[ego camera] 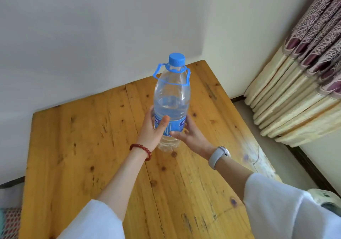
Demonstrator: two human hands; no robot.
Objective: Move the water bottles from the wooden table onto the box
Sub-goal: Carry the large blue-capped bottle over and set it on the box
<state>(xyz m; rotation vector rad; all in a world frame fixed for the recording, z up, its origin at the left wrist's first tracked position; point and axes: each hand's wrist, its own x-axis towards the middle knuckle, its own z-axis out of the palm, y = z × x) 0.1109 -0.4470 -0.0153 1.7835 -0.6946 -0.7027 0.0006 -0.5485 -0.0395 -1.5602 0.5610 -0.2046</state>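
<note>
A large clear water bottle (171, 94) with a blue cap, blue carry strap and blue label stands upright over the wooden table (88, 146). My left hand (154, 129) grips its lower body from the left, thumb across the label. My right hand (188, 134) grips it from the right, thumb under the label. Whether the bottle's base touches the tabletop or hovers just above it is unclear. No box is in view.
White walls meet in a corner behind the table. Pleated cream and purple curtains (299, 76) hang at the right. A white and green object (324, 199) shows at the lower right, patterned cloth (10, 220) at the lower left.
</note>
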